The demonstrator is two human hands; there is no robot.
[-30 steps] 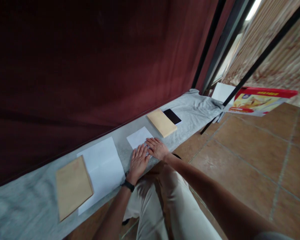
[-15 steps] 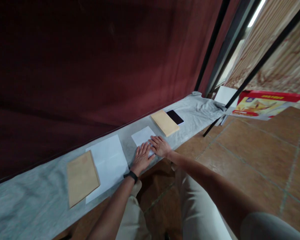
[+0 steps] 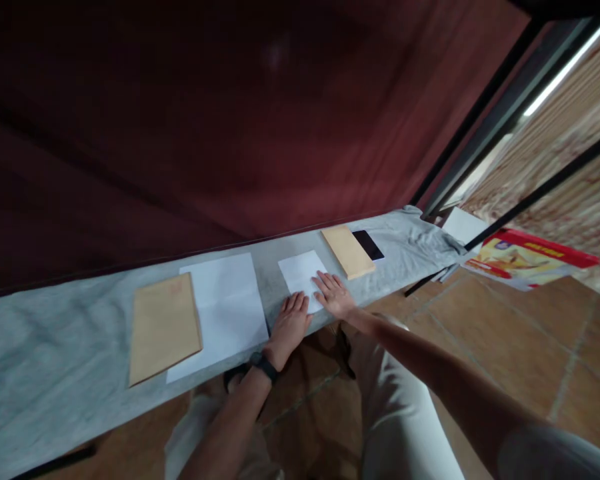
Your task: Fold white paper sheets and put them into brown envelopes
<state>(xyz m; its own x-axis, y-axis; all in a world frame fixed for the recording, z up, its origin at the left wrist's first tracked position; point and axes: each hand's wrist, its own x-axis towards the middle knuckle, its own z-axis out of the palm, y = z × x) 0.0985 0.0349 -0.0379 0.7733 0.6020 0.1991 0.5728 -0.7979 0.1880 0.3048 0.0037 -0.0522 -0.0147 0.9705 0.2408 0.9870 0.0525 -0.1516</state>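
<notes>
A small white sheet of paper (image 3: 301,268) lies on the narrow cloth-covered table in front of me. My left hand (image 3: 291,321) rests on its near left corner, fingers stretched out. On the right edge of the same sheet my right hand (image 3: 334,293) lies flat, fingers spread. The hands cover the near corners of the paper. To the left is a larger white sheet (image 3: 227,300), partly under a brown envelope (image 3: 165,327). Right of my hands sits a stack of tan envelopes (image 3: 349,252), beside a dark-screened phone or tablet (image 3: 369,245).
A grey cloth (image 3: 55,347) covers the long narrow table. Behind it hangs a dark red curtain (image 3: 260,147). Black poles (image 3: 545,183) stand at the right end, near a red and yellow box (image 3: 527,260) above the tiled floor (image 3: 505,333).
My hands have moved slightly apart, showing more of the small sheet. My right hand has shifted towards its right edge. The camera view has tilted a little.
</notes>
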